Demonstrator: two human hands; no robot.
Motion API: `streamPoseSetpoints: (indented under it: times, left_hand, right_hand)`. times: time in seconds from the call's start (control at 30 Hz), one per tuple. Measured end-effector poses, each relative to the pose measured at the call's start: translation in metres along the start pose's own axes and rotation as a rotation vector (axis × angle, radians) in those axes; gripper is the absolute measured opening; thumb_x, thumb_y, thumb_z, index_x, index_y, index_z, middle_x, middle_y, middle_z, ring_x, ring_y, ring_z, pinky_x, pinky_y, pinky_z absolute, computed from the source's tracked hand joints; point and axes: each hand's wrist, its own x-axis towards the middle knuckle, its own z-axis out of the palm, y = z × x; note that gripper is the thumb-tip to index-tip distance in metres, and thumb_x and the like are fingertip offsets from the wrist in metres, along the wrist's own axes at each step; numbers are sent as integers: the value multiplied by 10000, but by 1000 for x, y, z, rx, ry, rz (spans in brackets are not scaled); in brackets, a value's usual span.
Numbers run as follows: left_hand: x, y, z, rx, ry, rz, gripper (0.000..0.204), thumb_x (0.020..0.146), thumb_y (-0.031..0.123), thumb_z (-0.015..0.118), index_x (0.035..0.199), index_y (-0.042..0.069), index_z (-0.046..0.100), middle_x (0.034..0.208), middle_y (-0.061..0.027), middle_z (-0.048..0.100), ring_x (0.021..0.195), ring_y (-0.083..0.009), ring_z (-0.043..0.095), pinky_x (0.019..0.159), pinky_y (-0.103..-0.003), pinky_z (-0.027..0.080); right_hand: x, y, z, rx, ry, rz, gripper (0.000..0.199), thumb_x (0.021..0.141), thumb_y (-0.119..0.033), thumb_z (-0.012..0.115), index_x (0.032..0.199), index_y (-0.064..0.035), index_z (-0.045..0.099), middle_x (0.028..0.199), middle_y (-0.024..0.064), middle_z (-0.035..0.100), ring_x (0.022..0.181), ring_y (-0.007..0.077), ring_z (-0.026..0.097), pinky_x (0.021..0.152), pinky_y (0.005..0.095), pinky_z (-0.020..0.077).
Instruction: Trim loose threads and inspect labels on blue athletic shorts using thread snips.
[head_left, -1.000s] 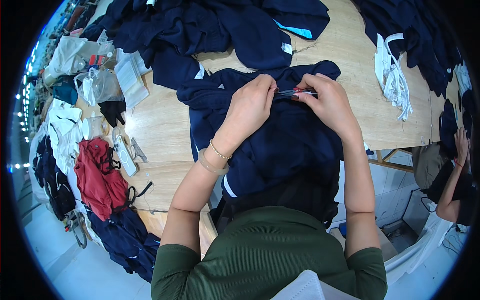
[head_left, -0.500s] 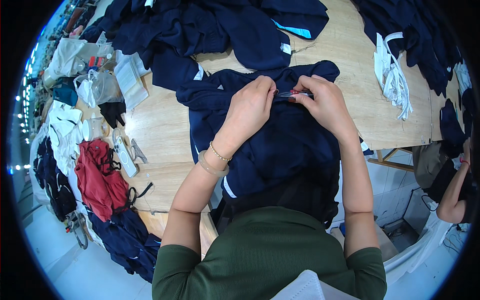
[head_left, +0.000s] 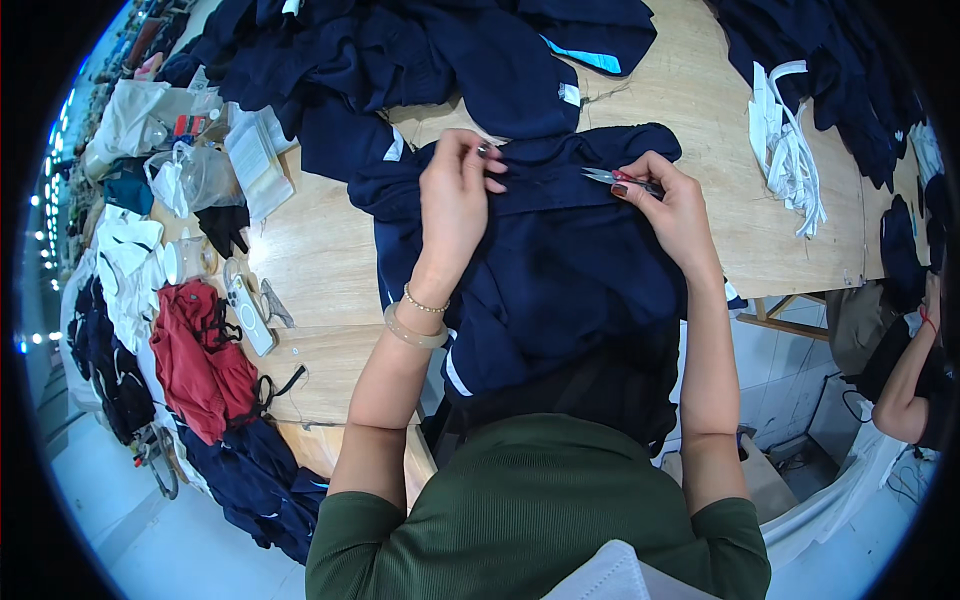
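A navy garment (head_left: pixel 570 290) lies bunched at the table's front edge and over my lap, its waistband-like edge running across the top. My right hand (head_left: pixel 665 195) grips small thread snips (head_left: pixel 603 177) with red on them, blades pointing left just above that edge. Raised over the garment's left part, my left hand (head_left: pixel 458 185) has bent fingers, with thumb and fingertips apart. I see nothing between them; a fine thread would be too small to make out.
More navy garments (head_left: pixel 400 60) are heaped at the far side, others at the far right. White strips (head_left: pixel 782 150) lie on the wooden table (head_left: pixel 800 245). To the left are a phone (head_left: pixel 250 315), red cloth (head_left: pixel 200 355) and plastic bags (head_left: pixel 205 175). Another person's arm (head_left: pixel 905 385) shows at right.
My left hand has come off the cloth, moving left and its fingers parting. My right hand has drawn right with the snips, whose blades now show clear of the left fingers.
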Motion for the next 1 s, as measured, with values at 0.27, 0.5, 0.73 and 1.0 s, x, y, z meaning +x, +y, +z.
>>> streamPoseSetpoints:
  times: [0.27, 0.5, 0.73, 1.0]
  left_hand:
    - [-17, 25, 15, 500, -276, 555, 325, 684, 100, 817, 962, 52, 657, 997, -69, 568, 894, -210, 562, 731, -310, 490]
    - [-12, 5, 25, 426, -264, 590, 88, 804, 21, 703, 874, 12, 650, 865, -75, 618, 794, -208, 615, 716, -307, 496]
    - [-11, 3, 25, 222, -227, 161, 47, 876, 8, 643, 879, -32, 618, 795, -139, 669, 706, -242, 663, 658, -302, 512]
    - [-10, 0, 24, 128, -263, 69, 45, 929, 4, 601, 951, -8, 638, 822, -23, 675, 717, -67, 590, 659, -217, 483]
  right_hand:
    - [1, 6, 1, 87, 21, -3, 129, 864, -91, 701, 920, 9, 642, 825, 73, 707, 776, 128, 647, 723, 260, 486]
    - [-2, 4, 3, 93, 23, -51, 105, 863, -78, 692, 922, -3, 649, 839, 70, 698, 764, 137, 635, 704, 276, 484]
    - [-7, -14, 4, -120, -34, -105, 87, 832, -92, 712, 874, -29, 671, 770, 70, 639, 725, 206, 568, 646, 317, 439]
    - [-6, -17, 7, -223, -75, -135, 109, 824, -56, 714, 910, -3, 674, 781, 67, 619, 738, 178, 560, 657, 294, 449]
